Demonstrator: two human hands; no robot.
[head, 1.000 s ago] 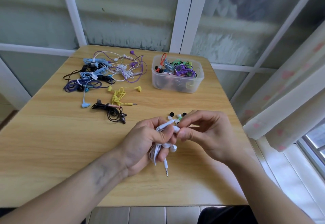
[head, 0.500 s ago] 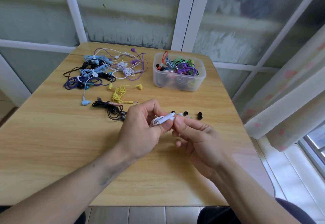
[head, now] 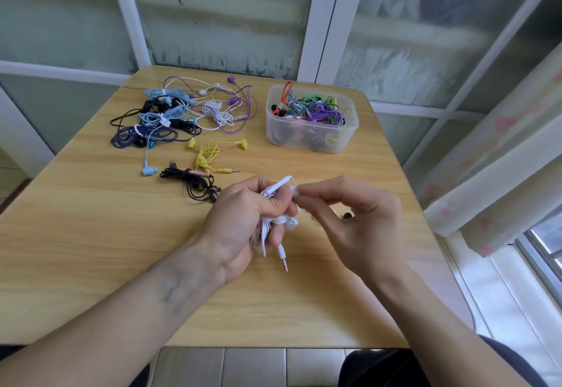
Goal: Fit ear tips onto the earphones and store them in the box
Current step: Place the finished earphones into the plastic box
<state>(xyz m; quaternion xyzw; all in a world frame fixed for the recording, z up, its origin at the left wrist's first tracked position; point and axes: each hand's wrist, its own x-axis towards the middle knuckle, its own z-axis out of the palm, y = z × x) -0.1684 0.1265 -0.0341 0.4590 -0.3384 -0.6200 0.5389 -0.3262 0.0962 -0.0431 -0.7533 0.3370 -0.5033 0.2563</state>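
The left hand [head: 243, 219] is curled round a bunch of white earphones [head: 275, 219], just above the wooden counter [head: 91, 234]; the metal plug [head: 283, 260] hangs down below its fingers; one white earbud stem [head: 278, 187] sticks up out of the fist; the right hand [head: 349, 219] pinches a small white ear tip [head: 294, 190] with thumb and first finger, right beside that stem; a black ear tip [head: 347, 215] lies on the counter, partly hidden behind the right hand; the clear plastic box [head: 310, 134], full of coloured earphones, sits well beyond both hands; a heap of loose earphones [head: 182, 116] lies far past the left hand; yellow earphones [head: 208, 155] and black earphones [head: 194, 186] lie nearer to it.
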